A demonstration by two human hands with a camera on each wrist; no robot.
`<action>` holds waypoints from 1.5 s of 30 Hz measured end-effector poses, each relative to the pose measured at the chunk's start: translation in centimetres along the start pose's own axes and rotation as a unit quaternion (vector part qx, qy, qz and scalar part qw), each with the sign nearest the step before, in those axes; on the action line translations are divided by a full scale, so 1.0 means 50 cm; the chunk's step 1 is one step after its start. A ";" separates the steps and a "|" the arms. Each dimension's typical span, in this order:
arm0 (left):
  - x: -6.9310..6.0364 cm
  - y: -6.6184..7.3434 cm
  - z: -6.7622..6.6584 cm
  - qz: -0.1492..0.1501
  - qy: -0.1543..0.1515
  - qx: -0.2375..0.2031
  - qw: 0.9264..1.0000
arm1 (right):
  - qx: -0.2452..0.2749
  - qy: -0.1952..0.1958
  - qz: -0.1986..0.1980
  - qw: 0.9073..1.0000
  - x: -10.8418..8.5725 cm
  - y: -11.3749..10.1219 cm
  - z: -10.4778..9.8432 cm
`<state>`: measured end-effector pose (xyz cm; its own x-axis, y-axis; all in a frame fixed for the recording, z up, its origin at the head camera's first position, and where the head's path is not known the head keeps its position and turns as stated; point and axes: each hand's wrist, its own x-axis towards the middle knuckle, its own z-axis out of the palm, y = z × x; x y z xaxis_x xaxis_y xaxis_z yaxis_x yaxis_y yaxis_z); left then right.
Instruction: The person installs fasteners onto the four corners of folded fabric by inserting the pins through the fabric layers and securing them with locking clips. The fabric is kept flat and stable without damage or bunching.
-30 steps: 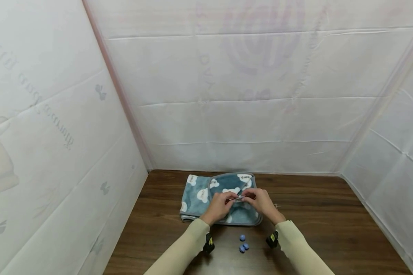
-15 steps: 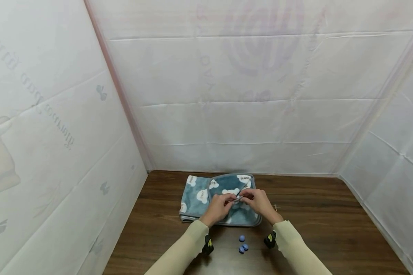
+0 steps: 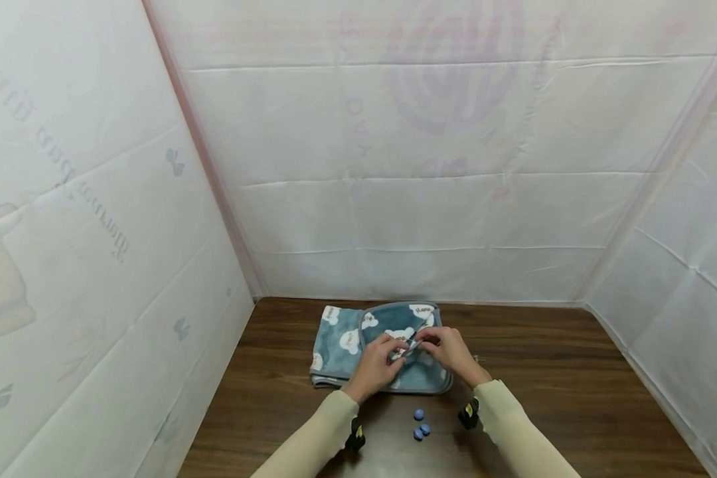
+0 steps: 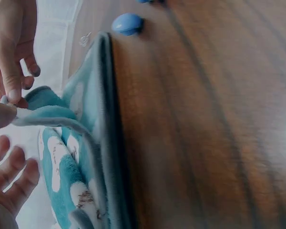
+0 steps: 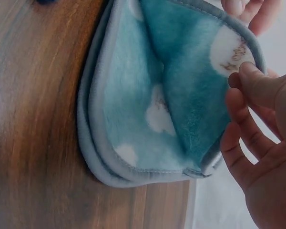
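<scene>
The right hand's thumb and forefinger pinch the raised grey edge of a folded blue blanket. Just beside, the left hand's thumb and fingers grip the same edge, its remaining fingers slack. The blanket lies on the wooden bench, three blue pieces nearer the person.

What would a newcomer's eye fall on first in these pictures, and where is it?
Probably the folded teal blanket with white patches, near the back edge of the wooden table. Next, the left grip and right grip over it, pinching a raised part. Then three small blue rounded pieces on the wood, apart from the blanket, nearer the viewer.
</scene>
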<state>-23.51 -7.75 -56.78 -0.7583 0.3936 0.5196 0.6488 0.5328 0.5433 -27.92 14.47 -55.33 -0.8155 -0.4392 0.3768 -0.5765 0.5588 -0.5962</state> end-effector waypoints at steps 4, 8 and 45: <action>-0.015 0.013 0.002 0.037 -0.011 0.019 0.999 | 0.000 0.000 0.008 1.000 0.002 0.000 -0.004; -0.025 0.025 0.015 0.038 -0.093 0.007 0.995 | -0.002 -0.004 0.004 1.000 0.001 0.002 -0.008; -0.068 0.045 0.073 0.097 -0.226 0.075 0.966 | 0.005 -0.022 0.021 1.000 -0.008 0.012 -0.006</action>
<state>-19.72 -5.17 -59.73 -0.5957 0.7656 0.2429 0.7906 0.5054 0.3458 -27.95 15.18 -55.64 -0.8363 -0.4459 0.3192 -0.5403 0.5710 -0.6180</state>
